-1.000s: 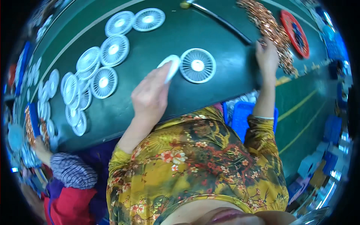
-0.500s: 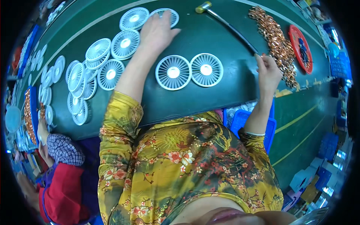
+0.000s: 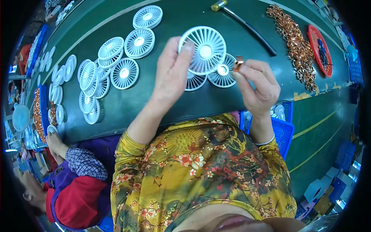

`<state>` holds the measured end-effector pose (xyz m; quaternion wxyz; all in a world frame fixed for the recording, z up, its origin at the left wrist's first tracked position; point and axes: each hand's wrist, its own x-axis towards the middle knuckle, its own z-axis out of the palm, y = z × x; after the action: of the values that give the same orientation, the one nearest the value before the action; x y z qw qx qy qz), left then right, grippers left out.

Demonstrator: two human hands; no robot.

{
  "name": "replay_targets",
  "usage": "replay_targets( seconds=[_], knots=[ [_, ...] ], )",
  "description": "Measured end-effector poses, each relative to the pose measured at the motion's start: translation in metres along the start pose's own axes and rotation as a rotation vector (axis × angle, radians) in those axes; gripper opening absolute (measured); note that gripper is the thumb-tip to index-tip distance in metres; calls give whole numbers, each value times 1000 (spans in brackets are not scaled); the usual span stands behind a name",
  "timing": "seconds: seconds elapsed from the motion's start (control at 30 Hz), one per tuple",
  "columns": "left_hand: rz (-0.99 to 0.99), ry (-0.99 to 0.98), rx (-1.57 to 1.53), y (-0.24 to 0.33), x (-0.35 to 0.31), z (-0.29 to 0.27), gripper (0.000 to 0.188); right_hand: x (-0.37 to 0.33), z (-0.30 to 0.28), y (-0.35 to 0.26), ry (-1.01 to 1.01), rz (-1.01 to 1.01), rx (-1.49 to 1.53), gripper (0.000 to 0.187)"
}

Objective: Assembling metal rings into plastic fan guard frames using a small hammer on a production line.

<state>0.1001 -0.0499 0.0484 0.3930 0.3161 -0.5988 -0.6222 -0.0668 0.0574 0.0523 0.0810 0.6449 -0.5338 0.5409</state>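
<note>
My left hand [image 3: 174, 69] grips a round white slatted disc [image 3: 211, 40] by its left edge, thumb on its face, raised above the green table. Under it, partly covered, two similar white discs [image 3: 227, 79] lie side by side on the tabletop. Just right of the held disc, my right hand [image 3: 259, 86] pinches a small copper-coloured ring [image 3: 238, 63] between thumb and fingers. The ring and the held disc look apart.
More white discs [image 3: 124, 73] lie in overlapping groups to the left. A hammer [image 3: 255, 36], a heap of copper rings [image 3: 290, 42] and a red tray [image 3: 312, 35] are at the far right. A blue basket [image 3: 284, 135] sits below the table edge. A co-worker [image 3: 77, 193] works at left.
My left hand has picked up a disc from the far side and brought it nearer, over the two discs. My right hand has come left and now shows a copper ring in its pinch.
</note>
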Motion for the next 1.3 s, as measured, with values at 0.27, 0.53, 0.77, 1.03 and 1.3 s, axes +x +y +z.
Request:
replay_targets(
  seconds=[0.27,0.53,0.77,1.03,1.3],
  knots=[
    [158,24,67,-4,-25,5,28,10,39,-14,-121,-22,-98,13],
    [48,-64,-122,-7,-27,4,30,-3,50,-16,-12,82,-254,24],
    [-242,-369,-466,8,-30,-14,60,-3,16,-11,-279,-100,-62,27],
    [-65,-377,-77,-1,-41,-3,47,-20,10,4,-403,98,577,38],
    [545,-408,526,0,-41,-6,44,-25,-9,9,-386,336,512,51]
  ],
)
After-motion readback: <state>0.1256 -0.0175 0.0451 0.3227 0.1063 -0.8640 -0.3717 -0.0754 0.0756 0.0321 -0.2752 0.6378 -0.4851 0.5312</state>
